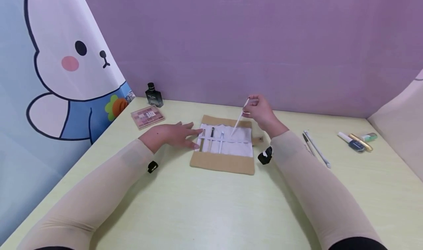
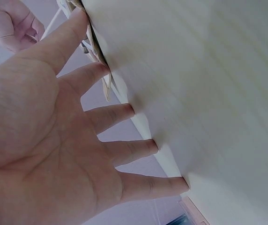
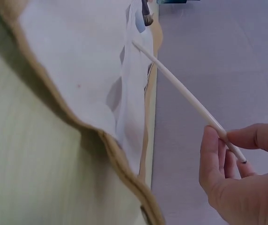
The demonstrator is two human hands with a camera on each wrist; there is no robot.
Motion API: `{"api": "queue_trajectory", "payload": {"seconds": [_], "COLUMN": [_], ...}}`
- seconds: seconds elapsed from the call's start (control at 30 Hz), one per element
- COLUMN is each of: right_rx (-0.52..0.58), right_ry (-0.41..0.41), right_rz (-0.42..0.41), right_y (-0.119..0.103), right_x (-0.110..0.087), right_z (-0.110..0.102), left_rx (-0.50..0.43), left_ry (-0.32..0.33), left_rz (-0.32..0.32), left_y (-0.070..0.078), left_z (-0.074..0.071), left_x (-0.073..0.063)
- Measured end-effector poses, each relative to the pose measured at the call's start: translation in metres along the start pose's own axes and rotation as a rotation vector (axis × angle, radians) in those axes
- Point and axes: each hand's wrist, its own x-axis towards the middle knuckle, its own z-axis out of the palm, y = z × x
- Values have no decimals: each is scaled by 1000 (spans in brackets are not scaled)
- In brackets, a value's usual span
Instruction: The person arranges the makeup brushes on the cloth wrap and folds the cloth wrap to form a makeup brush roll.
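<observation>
While left hand (image 1: pixel 178 135) splays, touching tan-edged roll (image 1: pixel 224 165), right hand (image 1: pixel 261 112) pinches slim white stick (image 3: pixel 183 91).

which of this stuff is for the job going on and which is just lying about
In the job:
- white stick, held in the right hand
- cloth pouch, touched by the left hand
- three slim tools in the pouch
- probably the two loose sticks at right

Seemingly just lying about:
- dark bottle
- makeup palette
- three small tubes
</observation>
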Motion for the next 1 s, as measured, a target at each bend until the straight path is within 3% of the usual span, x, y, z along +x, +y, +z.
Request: {"api": "queue_trajectory", "payload": {"seconds": [0.2, 0.7, 0.83, 1.0], "right_rx": [2, -164, -286, -516], "right_ry": [37, -117, -182, -224], "right_rz": [19, 149, 143, 99], "right_y": [4, 10, 10, 11], "right_x": [3, -1, -6, -12], "right_z": [3, 13, 15, 16], "left_rx": [-1, 0, -3, -10], "left_ry": [-5, -9, -1, -2], "left_rz": [2, -4, -2, 3], "left_y": [-1, -1, -1, -2], "left_z": [1, 1, 1, 0], "left_x": [1, 0, -2, -1]}}
